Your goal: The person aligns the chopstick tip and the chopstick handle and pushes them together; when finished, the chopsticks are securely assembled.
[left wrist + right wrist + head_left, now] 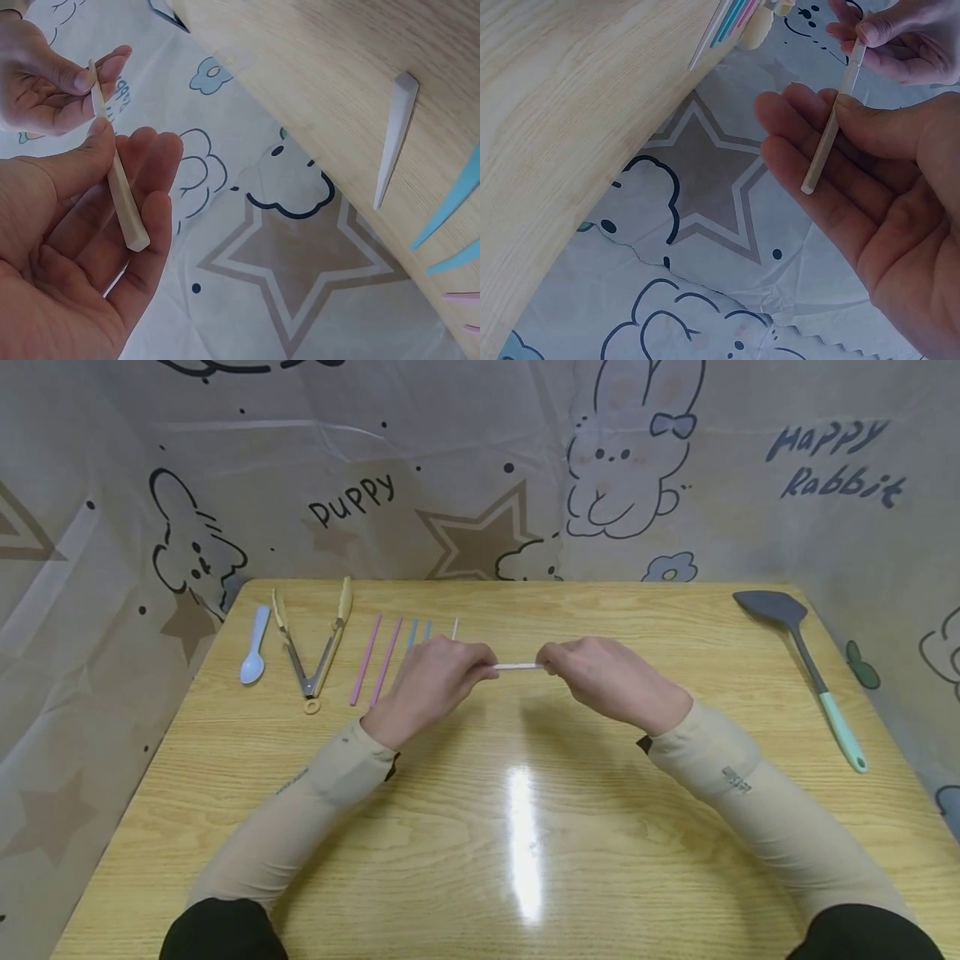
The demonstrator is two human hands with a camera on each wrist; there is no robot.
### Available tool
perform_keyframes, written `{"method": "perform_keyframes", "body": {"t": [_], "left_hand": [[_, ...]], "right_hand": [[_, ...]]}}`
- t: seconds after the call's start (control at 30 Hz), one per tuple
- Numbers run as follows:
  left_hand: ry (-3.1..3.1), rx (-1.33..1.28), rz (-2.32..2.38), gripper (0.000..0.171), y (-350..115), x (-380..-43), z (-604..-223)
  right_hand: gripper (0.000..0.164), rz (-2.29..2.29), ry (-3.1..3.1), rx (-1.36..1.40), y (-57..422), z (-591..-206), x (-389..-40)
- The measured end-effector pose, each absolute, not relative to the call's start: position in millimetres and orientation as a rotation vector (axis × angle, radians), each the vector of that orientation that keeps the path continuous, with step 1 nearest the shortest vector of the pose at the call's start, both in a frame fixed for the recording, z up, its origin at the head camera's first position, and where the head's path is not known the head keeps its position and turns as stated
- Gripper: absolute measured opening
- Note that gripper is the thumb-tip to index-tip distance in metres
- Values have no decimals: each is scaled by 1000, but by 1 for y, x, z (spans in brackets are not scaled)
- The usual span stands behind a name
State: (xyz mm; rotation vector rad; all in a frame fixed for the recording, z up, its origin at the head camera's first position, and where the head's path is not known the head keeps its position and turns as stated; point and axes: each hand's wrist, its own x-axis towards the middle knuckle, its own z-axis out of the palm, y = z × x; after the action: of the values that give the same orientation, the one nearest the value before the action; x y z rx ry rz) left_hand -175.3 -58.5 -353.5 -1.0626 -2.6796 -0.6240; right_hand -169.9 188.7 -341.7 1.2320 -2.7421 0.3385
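Both of my hands hold one slim white stick level above the table. It has a flat, faceted end, and its middle spans the gap between the hands. My left hand pinches one part of it. In the left wrist view, my left thumb presses the stick against the fingers, and its end lies across them. My right hand pinches the other part. The right wrist view shows that hand's thumb on the stick, whose end sticks out over the fingers.
Left of the hands on the wooden table lie pink sticks, blue sticks and another white stick, partly hidden in the head view. Farther left are tongs and a light-blue spoon. A spatula lies far right.
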Motion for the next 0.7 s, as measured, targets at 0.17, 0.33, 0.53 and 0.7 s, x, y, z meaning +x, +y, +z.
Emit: {"method": "perform_keyframes", "body": {"t": [0.17,0.33,0.53,0.7], "left_hand": [[-2666,-1059,-606,14,-58,-175,-354],[-2632,-1052,-589,14,-58,-174,-354],[-2582,-1052,-582,12,-56,-174,-354],[-2560,-1045,-594,11,-54,-173,-356]], "right_hand": [[13,326,-2742,1220,188,-341,-170],[13,330,-2724,1215,188,-341,-171],[12,348,-2721,1206,188,-341,-170],[12,364,-2725,1197,187,-340,-169]]}}
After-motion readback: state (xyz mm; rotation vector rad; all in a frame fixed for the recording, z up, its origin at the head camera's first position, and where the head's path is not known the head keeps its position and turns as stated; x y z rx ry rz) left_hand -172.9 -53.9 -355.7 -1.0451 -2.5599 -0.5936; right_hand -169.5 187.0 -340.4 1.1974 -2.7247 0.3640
